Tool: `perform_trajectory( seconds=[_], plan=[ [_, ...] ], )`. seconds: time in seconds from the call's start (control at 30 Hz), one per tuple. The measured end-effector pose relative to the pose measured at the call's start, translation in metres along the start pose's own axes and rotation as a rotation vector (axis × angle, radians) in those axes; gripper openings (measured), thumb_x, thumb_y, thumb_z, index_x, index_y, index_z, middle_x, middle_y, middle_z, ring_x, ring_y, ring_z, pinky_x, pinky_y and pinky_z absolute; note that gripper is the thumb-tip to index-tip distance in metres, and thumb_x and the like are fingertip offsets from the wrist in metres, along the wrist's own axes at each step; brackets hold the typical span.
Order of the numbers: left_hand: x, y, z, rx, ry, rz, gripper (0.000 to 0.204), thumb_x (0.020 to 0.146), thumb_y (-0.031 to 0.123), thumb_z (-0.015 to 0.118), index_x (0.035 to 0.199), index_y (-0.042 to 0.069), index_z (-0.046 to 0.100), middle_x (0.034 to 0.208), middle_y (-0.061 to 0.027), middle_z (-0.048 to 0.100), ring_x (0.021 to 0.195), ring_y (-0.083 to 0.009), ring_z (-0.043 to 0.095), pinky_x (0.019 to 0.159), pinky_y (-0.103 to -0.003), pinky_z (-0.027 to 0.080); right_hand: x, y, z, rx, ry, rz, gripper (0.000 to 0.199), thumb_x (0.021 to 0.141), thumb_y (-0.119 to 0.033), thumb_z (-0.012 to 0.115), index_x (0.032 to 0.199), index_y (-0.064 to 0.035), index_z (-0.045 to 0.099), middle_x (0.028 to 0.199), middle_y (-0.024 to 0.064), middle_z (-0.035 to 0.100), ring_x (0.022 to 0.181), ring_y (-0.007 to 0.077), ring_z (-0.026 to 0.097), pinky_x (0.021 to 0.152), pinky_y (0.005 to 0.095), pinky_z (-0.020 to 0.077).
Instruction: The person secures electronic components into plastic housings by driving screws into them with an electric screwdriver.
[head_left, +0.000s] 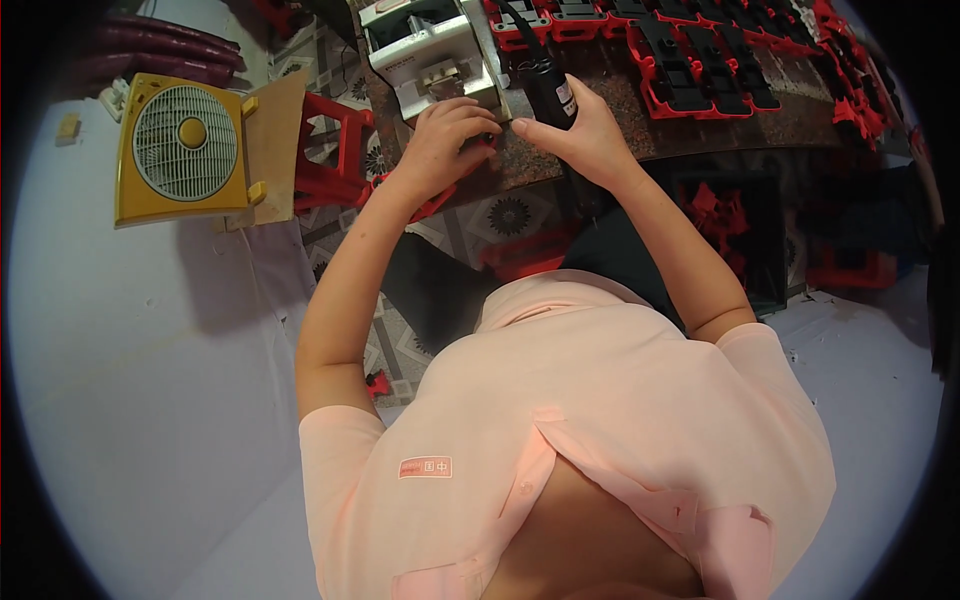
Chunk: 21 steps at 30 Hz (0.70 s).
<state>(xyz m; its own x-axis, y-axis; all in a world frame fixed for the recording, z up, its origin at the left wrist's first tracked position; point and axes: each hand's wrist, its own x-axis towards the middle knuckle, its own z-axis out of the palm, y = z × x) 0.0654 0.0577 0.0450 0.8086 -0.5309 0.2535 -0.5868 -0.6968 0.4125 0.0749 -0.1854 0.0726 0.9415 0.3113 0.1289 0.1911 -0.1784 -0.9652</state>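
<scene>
My right hand (590, 140) is wrapped round a black electric screwdriver (545, 92), which stands nearly upright with its cable running up from the top. The thumb of that hand points left, toward my other hand. My left hand (445, 145) is curled at the table's near edge, just in front of a white and grey machine (435, 55). Between its thumb and forefinger shows a bit of a small red part (488, 140), mostly hidden by the fingers. The screwdriver's lower end is hidden behind my right hand and wrist.
Several red and black plastic assemblies (690, 70) lie in rows on the dark speckled table (640, 140). Loose red pieces (865, 100) are heaped at the right. A yellow box fan (185, 150) stands at the left beside a red stool (335, 150). A dark bin (765, 240) holds red parts below.
</scene>
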Motion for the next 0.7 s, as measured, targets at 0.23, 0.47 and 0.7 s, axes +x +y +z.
perform_trajectory(
  seconds=[0.23, 0.47, 0.7],
  plan=[
    [0.005, 0.003, -0.007, -0.022, -0.091, 0.067, 0.023, 0.084, 0.011, 0.073, 0.106, 0.011, 0.067, 0.117, -0.0058, 0.066, 0.125, -0.0264, 0.056, 0.111, -0.045, 0.035, 0.008, -0.003, -0.004, 0.114, 0.076, -0.071, 0.046, 0.081, -0.03, 0.084, 0.108, -0.0017, 0.06, 0.09, 0.0055, 0.069, 0.082, 0.0133, 0.067, 0.074, 0.0304, 0.0535],
    [-0.002, -0.002, -0.001, -0.037, -0.004, 0.119, 0.032, 0.079, 0.012, 0.078, 0.109, 0.009, 0.066, 0.12, -0.0062, 0.064, 0.125, -0.0286, 0.055, 0.109, -0.048, 0.038, 0.025, -0.046, -0.009, 0.308, 0.022, -0.362, 0.048, 0.089, -0.026, 0.081, 0.117, -0.0032, 0.05, 0.09, 0.0019, 0.066, 0.08, 0.0073, 0.063, 0.07, 0.0254, 0.0523],
    [-0.022, 0.052, 0.016, 0.211, 0.379, -0.215, 0.056, 0.071, 0.02, 0.085, 0.122, 0.014, 0.063, 0.131, -0.0103, 0.057, 0.128, -0.0356, 0.05, 0.11, -0.052, 0.036, 0.021, -0.054, -0.006, 0.13, 0.076, -0.459, 0.051, 0.095, -0.02, 0.074, 0.132, -0.0032, 0.042, 0.099, 0.0043, 0.065, 0.079, 0.0086, 0.063, 0.068, 0.0237, 0.052]
  ],
)
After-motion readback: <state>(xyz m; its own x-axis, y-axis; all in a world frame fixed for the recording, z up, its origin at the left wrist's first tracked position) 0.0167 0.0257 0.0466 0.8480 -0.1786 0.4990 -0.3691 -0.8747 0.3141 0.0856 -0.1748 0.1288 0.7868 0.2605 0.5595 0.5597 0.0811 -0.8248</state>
